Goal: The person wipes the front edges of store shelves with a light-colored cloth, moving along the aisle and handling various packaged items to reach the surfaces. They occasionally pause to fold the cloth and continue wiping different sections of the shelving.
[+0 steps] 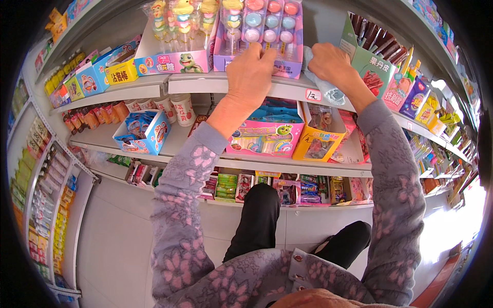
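At twelve o'clock, the left hand [250, 73] curls its fingers at the purple candy box [291, 69], grip impossible to tell! Between one and two, the right hand's [331, 62] fingers clench a blue-grey cloth [324, 86], draping over the shelf edge [287, 90].

A pale blue-grey cloth [324, 86] is under the right hand [331, 62], a purple box [289, 69] at the left hand [251, 69], a green box [371, 65] farther right; grey sleeves [182, 215] bear pink flowers.

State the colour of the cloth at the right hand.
The cloth is pale grey-blue; it shows best in the head view.
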Available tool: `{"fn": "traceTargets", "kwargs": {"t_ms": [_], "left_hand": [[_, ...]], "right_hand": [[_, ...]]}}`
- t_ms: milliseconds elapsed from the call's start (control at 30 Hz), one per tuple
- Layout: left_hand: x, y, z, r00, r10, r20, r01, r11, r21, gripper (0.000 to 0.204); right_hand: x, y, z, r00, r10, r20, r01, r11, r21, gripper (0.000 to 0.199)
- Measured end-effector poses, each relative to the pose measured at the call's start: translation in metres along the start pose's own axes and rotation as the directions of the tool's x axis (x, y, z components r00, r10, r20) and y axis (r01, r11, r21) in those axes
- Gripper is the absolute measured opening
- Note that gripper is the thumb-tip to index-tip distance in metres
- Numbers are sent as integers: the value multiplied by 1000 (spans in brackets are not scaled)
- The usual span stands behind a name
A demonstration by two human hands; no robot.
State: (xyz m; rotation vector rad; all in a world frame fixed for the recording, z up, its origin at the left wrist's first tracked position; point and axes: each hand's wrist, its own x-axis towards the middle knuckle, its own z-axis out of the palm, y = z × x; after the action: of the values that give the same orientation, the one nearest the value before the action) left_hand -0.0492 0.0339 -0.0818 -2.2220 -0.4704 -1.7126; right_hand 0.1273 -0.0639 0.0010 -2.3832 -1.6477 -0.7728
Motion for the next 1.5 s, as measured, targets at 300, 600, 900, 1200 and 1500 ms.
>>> {"fn": "traceTargets", "kwargs": {"t_ms": [300,600,900,1200,1500], "left_hand": [[2,-1,-8,999,32,34,-31,999,-23,28],[3,5,-13,995,66,73,-68,997,24,28],[6,16,-14,993,34,115,-40,998,45,26],[9,23,-20,988,48,148,-63,993,100,25],[13,28,-22,977,20,210,-49,989,137,25]], "right_hand": [[-59,5,-20,981,-117,-152,131,988,84,25],[-162,-1,-40,963,-84,-256,156,948,276,38],[-261,31,15,993,63,95,-114,530,840,44],[-302,75,105,851,128,509,-434,-373,820,46],[-330,93,172,835,166,524,-321,-627,710,55]]}}
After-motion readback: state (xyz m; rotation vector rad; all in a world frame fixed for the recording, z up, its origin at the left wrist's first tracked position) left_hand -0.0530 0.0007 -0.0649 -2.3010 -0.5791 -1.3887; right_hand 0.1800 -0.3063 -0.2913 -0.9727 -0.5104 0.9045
